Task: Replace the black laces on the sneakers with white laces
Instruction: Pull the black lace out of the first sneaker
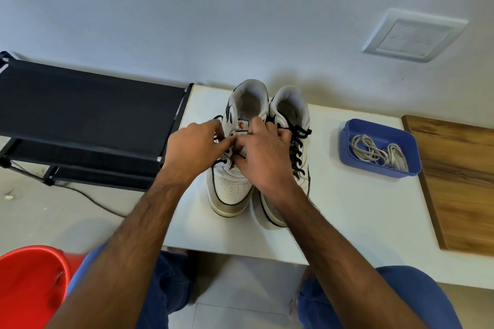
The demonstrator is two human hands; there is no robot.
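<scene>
Two white sneakers stand side by side on the white desk [347, 222], toes toward the person, heels toward the wall. Both have black trim lines along the sole and perforated toe caps. The left sneaker [230, 187] shows a red emblem on its tongue; its black lace [223, 161] is partly loose, with a loop at the lower eyelets just under the fingers. The right sneaker [291, 112] is laced up in black [298, 147], the crossings running up beside the right hand.

Both hands meet over the left sneaker's tongue. The left hand [195, 147] has its fingers curled, pinching the black lace at the eyelets. The right hand [264, 152] touches it thumb to thumb, fingers bent down onto the same lace area, so each grip is narrow and closed on lace; the exact strand under the right fingers is hidden.

Well to the right of the right hand sits a blue tray [347, 147] holding a tangle of white laces [379, 153]. Beyond it lies a wooden board [459, 181]. Left of the left hand stands a black fabric rack [85, 104], and a red bucket [29, 286] sits near the left elbow.
</scene>
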